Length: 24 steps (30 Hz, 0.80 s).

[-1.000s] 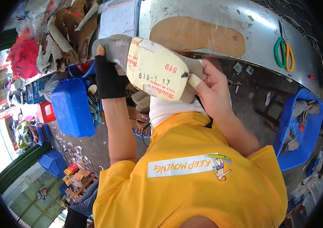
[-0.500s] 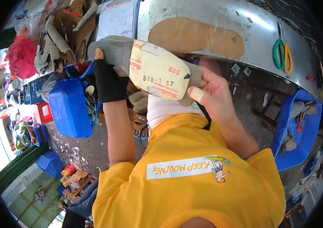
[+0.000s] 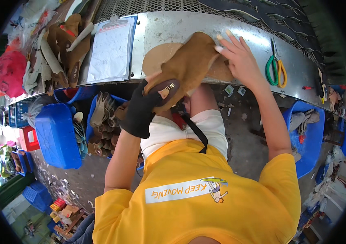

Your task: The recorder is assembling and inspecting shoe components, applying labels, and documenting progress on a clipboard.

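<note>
A brown suede insole (image 3: pixel 191 59) with a dark oval patch is held by its near left end in my left hand (image 3: pixel 138 112), which wears a black fingerless glove. My right hand (image 3: pixel 242 61) has its fingers stretched out at the insole's far right edge; whether the fingertips touch it I cannot tell. Beneath the insole, a flat tan insole-shaped piece (image 3: pixel 155 56) lies on the metal table (image 3: pixel 152 28), mostly covered. To the right of my right hand lie scissors (image 3: pixel 277 73) with one green and one yellow handle.
A clipboard with paper (image 3: pixel 110 53) and a pile of brown suede scraps (image 3: pixel 69 44) are at the left. Dark soles (image 3: pixel 270 18) lie on mesh behind the table. Blue bins (image 3: pixel 61 136) stand at the lower left; another blue bin (image 3: pixel 309 150) stands at the right.
The insole has turned from its grey underside with the pale board to its brown suede face. My right hand has let go and opened. The view has shifted, showing more of the table's back.
</note>
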Available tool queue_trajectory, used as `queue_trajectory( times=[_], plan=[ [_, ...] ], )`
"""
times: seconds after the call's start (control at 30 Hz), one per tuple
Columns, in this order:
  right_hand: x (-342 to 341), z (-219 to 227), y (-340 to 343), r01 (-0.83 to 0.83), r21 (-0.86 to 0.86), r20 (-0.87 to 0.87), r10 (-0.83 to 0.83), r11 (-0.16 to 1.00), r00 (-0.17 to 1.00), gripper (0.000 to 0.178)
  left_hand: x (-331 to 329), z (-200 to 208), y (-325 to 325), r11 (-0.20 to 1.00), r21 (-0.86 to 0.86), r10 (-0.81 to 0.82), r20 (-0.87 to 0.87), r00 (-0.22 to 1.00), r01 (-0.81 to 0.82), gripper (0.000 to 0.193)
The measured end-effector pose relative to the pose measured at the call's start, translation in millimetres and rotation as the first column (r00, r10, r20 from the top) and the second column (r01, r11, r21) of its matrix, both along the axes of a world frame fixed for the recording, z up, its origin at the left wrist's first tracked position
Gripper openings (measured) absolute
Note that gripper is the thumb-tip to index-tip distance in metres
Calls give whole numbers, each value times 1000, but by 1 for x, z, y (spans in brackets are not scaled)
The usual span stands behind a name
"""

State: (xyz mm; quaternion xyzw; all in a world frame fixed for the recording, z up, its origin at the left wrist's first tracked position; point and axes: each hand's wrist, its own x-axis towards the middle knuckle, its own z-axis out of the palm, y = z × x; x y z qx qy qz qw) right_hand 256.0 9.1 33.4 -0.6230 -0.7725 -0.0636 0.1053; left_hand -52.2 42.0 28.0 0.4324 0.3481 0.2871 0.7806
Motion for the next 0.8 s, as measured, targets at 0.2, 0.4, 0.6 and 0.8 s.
queue_trajectory(
  times=[0.2,0.4,0.6,0.8],
  plan=[
    [-72,50,-15,-360,-123,-650,199,925,734,47,-1,-23,-8,996,-91,-14,44,999,18,49],
    [-76,-5,-1,-218,-147,-357,154,965,921,53,7,-29,-25,996,-76,52,73,996,-47,41],
    [-94,8,7,-213,-344,-287,114,914,951,62,0,-35,-29,976,-214,86,170,982,-48,39],
    [-51,-16,35,-106,-131,-92,94,986,991,58,4,-40,-33,978,-188,127,174,976,-94,38]
  ],
)
